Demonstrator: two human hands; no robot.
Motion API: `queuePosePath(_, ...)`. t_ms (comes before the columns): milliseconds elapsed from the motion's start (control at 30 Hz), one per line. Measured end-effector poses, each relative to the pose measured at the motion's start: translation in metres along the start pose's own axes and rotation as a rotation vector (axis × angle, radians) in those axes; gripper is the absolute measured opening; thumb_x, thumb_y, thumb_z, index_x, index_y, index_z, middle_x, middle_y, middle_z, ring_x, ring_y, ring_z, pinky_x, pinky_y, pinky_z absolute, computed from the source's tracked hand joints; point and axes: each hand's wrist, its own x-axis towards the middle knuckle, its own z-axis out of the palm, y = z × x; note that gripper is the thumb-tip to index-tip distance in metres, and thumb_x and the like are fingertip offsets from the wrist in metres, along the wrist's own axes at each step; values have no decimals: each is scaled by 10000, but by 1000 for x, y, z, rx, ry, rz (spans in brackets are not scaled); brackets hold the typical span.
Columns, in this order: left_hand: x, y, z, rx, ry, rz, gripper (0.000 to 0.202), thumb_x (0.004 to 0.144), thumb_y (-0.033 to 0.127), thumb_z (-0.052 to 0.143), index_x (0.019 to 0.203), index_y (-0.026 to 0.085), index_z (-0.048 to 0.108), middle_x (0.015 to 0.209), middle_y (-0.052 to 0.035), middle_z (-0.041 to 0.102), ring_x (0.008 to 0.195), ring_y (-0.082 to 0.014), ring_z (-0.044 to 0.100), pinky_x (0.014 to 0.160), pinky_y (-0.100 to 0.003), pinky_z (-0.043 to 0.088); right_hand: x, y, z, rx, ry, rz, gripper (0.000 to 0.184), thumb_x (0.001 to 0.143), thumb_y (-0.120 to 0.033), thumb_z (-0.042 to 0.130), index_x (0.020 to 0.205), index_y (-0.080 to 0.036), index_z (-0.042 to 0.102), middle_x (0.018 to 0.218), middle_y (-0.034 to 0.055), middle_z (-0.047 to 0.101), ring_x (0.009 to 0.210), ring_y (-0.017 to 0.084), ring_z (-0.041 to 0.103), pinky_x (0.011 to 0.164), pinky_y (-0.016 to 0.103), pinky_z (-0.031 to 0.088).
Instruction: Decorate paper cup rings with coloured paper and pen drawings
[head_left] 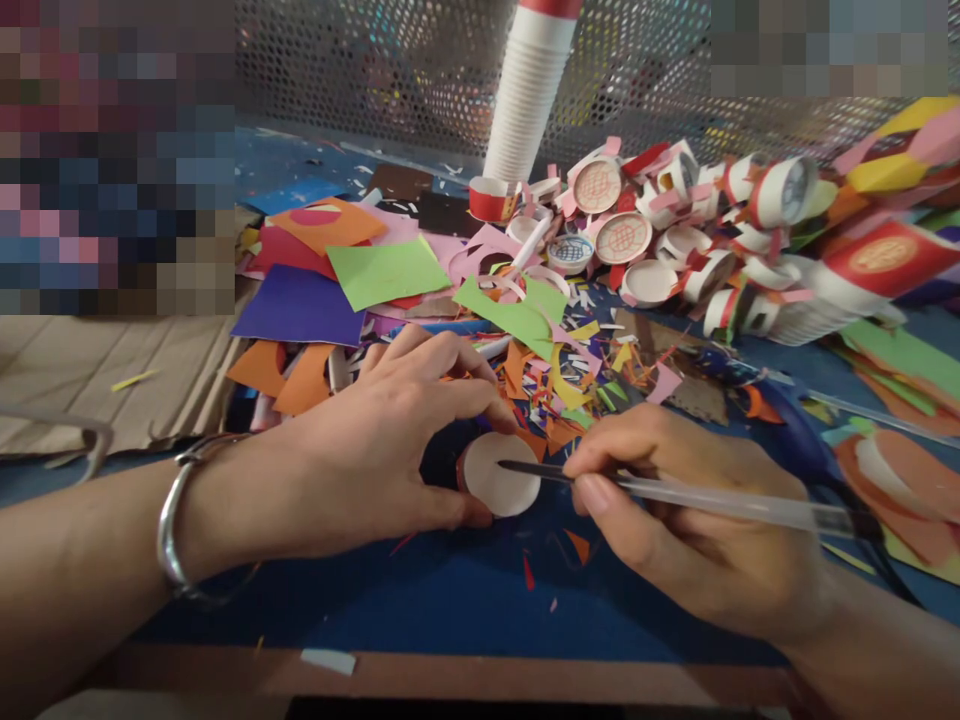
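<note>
Bent around a cut-off paper cup bottom [495,495], my left hand [397,430] grips its edge between thumb and fingers. The round white base faces up toward me. A pen [720,498] with a dark tip and a pale translucent barrel is pinched in my right hand [682,520]. Its tip is over the white disc, touching or very near it; I cannot tell which. No mark shows on the disc. Just beyond my hands lie paper scraps [555,385] in several colours.
Cut cup pieces [622,238], some with red or blue grids drawn on them, are heaped behind. A tall cup stack [529,90] stands by the perforated metal screen [360,70]. Blue-handled scissors [787,415] lie at right. Corrugated cardboard [112,370] is at left.
</note>
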Motion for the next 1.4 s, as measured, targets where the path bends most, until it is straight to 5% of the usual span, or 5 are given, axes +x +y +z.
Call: queuePosePath(1400, 1, 2, -1, -38, -23, -12, 468, 698, 386, 895, 1129, 333, 721, 1254, -25, 588, 1270, -307, 463, 1060, -479, 436, 0, -2, -1, 113, -92, -18, 122, 948, -134, 542, 988, -231, 604, 786, -70, 650, 636, 55, 638, 650, 183, 498)
